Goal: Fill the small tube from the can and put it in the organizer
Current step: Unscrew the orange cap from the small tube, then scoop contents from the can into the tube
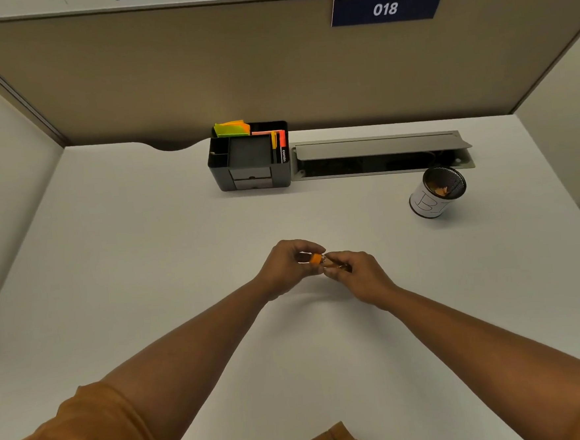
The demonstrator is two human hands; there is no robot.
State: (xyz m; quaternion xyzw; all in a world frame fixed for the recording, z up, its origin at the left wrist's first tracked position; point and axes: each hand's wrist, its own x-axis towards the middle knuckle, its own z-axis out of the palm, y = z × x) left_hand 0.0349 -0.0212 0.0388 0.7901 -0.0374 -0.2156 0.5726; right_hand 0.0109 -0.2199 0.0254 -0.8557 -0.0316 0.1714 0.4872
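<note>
Left hand [286, 264] pinches the small clear orange-capped tube [313, 258] while right hand [354, 272] grips its other end, steadying it; black mesh paper-wrapped can [437, 192] waits at two o'clock.

Small tube [319, 259] between both hands

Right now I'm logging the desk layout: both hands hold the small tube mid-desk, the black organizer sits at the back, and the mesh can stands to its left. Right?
Not quite. The head view shows the mesh can to the right of the black organizer, not left. The rest holds: left hand and right hand hold the small tube mid-desk.
</note>
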